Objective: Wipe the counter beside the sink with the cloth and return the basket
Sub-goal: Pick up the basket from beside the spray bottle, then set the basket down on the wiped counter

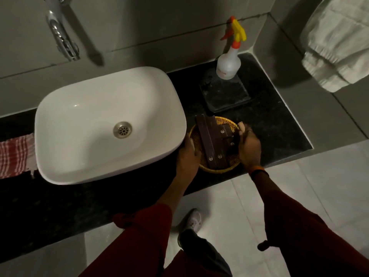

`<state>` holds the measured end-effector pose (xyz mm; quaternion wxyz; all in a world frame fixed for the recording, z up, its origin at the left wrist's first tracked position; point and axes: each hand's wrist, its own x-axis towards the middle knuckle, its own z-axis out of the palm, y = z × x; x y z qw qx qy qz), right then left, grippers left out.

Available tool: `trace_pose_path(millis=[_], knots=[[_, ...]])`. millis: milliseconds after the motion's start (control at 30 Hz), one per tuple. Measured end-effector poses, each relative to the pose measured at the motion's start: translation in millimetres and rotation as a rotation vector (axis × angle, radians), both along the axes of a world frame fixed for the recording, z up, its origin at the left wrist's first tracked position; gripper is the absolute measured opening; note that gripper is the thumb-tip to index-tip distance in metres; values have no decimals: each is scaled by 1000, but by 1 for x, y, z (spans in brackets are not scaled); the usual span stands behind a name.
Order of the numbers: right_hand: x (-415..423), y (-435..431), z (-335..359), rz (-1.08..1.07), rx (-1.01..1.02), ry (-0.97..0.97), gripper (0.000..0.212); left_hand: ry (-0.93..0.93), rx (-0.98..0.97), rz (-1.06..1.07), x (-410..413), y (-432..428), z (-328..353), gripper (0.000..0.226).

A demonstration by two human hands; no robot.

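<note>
- Basket (214, 168) sits on the counter (279, 124) near its front edge, just right of the sink (99, 124); dark boxes (211, 142) inside.
- Left hand (187, 154) curled on the basket's left rim; right hand (249, 148) curled on its right rim.
- Cloth (15, 154) lies at the counter's left end.
- Spray bottle (228, 62) stands in the back right corner.

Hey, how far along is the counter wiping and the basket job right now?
Nearly finished, it seems. The cloth lies left of the sink, no longer in hand, so wiping looks done. Both the left hand and right hand grip the basket on the counter. Left: letting go.
</note>
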<state>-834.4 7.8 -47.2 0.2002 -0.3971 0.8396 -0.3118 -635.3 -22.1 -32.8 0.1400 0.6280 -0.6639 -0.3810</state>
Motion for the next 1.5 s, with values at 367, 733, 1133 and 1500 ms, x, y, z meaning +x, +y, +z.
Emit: trace_pose_path(millis=[367,733,1133,1500], knots=[[104,100,21,61,14,-1,28,146,143,2,117,69,14,60],[349,105,17,272,136,-210,35,138,150,341,377,120,33,44],[609,4,25,368,112,-324,36,197,188,492,641,49,15,59],[638,-77,37,227,82,-335,47,197,51,639,667,-45,18,44]])
